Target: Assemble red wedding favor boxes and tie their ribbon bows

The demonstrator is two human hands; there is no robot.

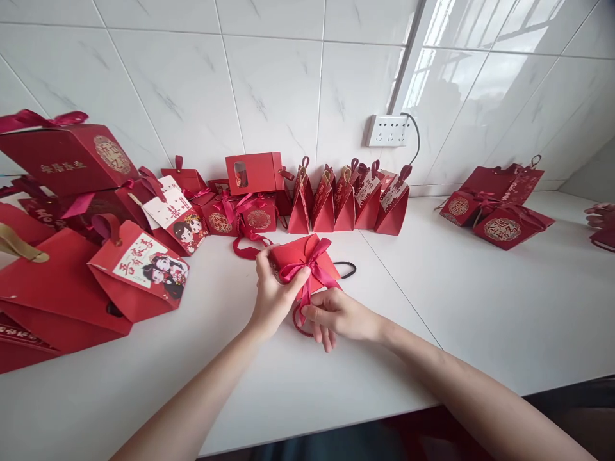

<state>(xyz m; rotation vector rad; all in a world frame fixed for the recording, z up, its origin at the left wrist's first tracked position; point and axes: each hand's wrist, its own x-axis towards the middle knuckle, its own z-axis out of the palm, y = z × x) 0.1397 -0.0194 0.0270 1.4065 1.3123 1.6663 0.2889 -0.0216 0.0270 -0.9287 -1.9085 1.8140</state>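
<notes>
A small red gift box [300, 256] with a magenta ribbon bow [312, 272] lies on the white counter [432, 301] in the middle. My left hand [273, 291] grips the box's left side, thumb pressed on the ribbon. My right hand [339, 315] pinches the ribbon's hanging tail just below the box. A red cord loop shows under the right hand.
A row of red triangular pouches [348, 202] stands at the tiled wall. Several red boxes [240, 205] and bags [139, 269] crowd the left. Flat red bags [500, 208] lie at the right. Another person's hand [600, 216] shows at the far right edge. A wall socket [388, 130] is above.
</notes>
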